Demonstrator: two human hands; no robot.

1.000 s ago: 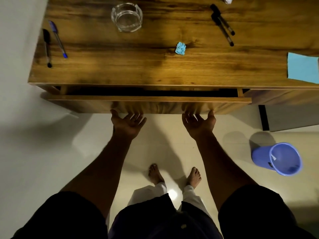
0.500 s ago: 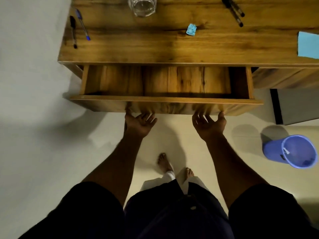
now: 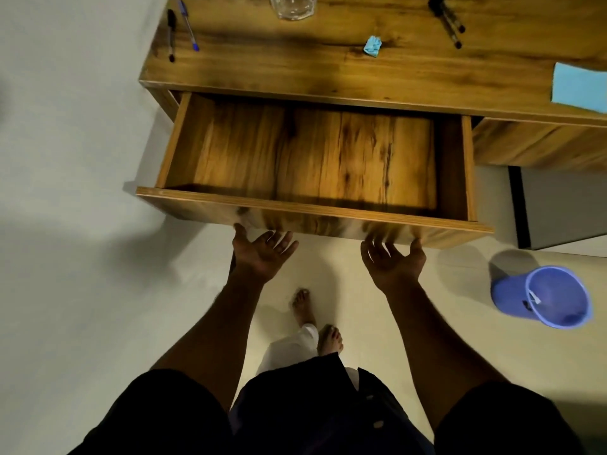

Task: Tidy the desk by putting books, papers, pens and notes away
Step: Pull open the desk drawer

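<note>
The wooden desk (image 3: pixel 328 73) has its wide drawer (image 3: pixel 312 205) pulled far out, and the drawer holds nothing. My left hand (image 3: pixel 262 254) and my right hand (image 3: pixel 392 264) are palm up just below the drawer front, fingers spread, with the fingertips at its lower edge. On the desktop lie a black pen (image 3: pixel 170 34) and a blue pen (image 3: pixel 188 26) at the left, two black markers (image 3: pixel 448 23) at the back right, a crumpled blue note (image 3: pixel 372 46) in the middle and a flat blue paper (image 3: pixel 579 87) at the right edge.
A glass bowl (image 3: pixel 292 6) stands at the back of the desk. A blue plastic bin (image 3: pixel 545 297) lies tilted on the floor to the right. A dark-edged grey cabinet (image 3: pixel 558 205) sits under the desk's right side. My bare feet are on the floor below.
The drawer has slid out from a narrow gap to far open. Both hands came back toward me with its front edge, and their fingers have spread.
</note>
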